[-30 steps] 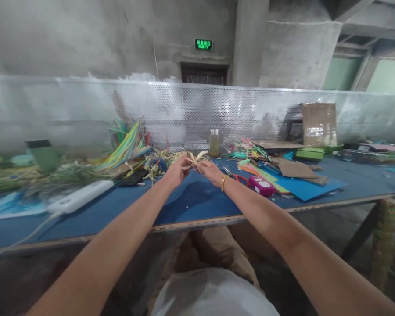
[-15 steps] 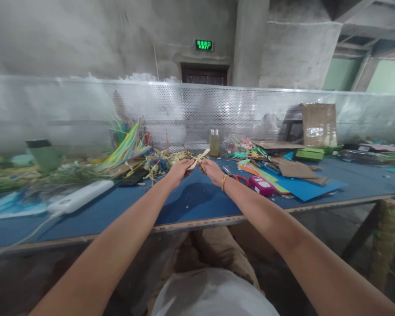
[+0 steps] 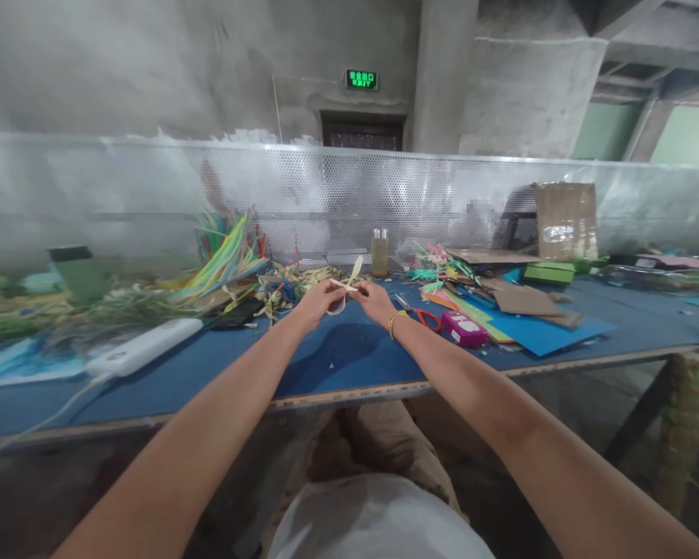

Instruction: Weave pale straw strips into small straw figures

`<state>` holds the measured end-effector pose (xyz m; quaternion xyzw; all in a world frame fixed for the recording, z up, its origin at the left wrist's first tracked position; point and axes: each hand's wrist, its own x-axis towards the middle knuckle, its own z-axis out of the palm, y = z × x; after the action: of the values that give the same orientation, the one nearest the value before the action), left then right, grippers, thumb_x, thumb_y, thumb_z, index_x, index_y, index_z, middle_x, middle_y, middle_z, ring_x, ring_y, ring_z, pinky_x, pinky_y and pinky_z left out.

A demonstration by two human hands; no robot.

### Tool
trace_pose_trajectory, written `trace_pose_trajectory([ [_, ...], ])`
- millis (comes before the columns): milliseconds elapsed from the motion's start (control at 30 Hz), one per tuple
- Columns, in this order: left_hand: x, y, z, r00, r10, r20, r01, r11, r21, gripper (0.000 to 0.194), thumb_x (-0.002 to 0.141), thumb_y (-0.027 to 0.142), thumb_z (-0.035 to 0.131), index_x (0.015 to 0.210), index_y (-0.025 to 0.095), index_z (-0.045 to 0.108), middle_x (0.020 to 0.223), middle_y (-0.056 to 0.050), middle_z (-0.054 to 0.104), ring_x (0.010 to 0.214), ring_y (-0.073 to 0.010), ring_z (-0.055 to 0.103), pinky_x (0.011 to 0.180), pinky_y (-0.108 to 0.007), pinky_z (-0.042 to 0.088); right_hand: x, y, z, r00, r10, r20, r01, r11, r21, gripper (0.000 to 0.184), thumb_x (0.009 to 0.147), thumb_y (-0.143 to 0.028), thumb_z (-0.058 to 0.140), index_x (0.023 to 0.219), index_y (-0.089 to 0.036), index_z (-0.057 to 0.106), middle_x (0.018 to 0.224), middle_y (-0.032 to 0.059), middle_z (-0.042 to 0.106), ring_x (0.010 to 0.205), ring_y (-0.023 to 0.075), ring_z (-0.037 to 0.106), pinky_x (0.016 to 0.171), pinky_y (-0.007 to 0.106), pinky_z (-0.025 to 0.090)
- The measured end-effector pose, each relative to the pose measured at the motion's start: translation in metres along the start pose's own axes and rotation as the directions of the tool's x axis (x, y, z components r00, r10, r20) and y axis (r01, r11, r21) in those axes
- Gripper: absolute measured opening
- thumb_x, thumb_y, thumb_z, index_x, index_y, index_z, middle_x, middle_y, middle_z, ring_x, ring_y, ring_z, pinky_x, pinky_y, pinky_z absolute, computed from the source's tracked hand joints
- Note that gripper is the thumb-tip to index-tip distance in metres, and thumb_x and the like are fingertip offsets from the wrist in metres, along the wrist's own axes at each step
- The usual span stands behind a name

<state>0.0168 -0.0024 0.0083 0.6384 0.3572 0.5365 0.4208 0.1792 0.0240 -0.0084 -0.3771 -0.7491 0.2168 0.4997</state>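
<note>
Both my arms reach out over a blue table. My left hand and my right hand meet above its middle and together pinch a pale yellow strip that is folded or knotted between the fingertips. One end of the strip sticks up, a loop hangs below. A gold bracelet sits on my right wrist.
A pile of loose strips and coloured strips lie behind my hands. A glass jar stands at the back. Red-handled scissors, a pink box and coloured paper lie right. A white power strip lies left. A perforated metal screen backs the table.
My hands have drawn closer together on the strip. Its free ends, spread sideways before, now point up, with a loop hanging below the fingers.
</note>
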Motion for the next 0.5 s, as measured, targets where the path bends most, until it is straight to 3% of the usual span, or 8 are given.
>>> trace_pose_trajectory([
  [167,0.0012,0.0011,-0.001,1.0,-0.001,-0.001,0.001,1.0,-0.024,0.027,0.064,0.031,0.08,0.073,0.017,0.058,0.05,0.005,0.046,0.042,-0.0072,0.036,0.046,-0.023,0.022,-0.0018,-0.0034,-0.001,0.997,-0.033,-0.065,0.037,0.998,0.059,0.016,0.079,-0.029,0.066,0.091,-0.02,0.072,0.094,0.0051,0.072,0.088,0.0175,0.065,0.086,0.031,0.049],
  [367,0.0013,0.0004,-0.003,0.999,-0.016,-0.047,0.015,1.0,-0.026,0.028,0.061,0.031,0.082,0.071,0.017,0.06,0.049,0.005,0.048,0.041,-0.0069,0.037,0.044,-0.023,0.023,-0.0019,-0.0036,-0.0033,0.988,-0.115,-0.101,0.113,0.993,-0.029,0.015,0.076,-0.028,0.069,0.088,-0.02,0.074,0.096,0.0058,0.073,0.093,0.0206,0.065,0.09,0.034,0.047],
  [500,0.002,-0.0014,-0.0025,0.998,-0.025,-0.052,0.023,0.999,-0.032,0.026,0.06,0.028,0.081,0.073,0.016,0.063,0.054,0.003,0.053,0.043,-0.007,0.04,0.044,-0.023,0.025,0.0005,-0.0025,-0.0021,0.989,-0.03,-0.146,0.037,0.998,0.043,0.014,0.078,-0.025,0.064,0.087,-0.02,0.074,0.095,0.0051,0.073,0.091,0.0192,0.065,0.089,0.033,0.047],
])
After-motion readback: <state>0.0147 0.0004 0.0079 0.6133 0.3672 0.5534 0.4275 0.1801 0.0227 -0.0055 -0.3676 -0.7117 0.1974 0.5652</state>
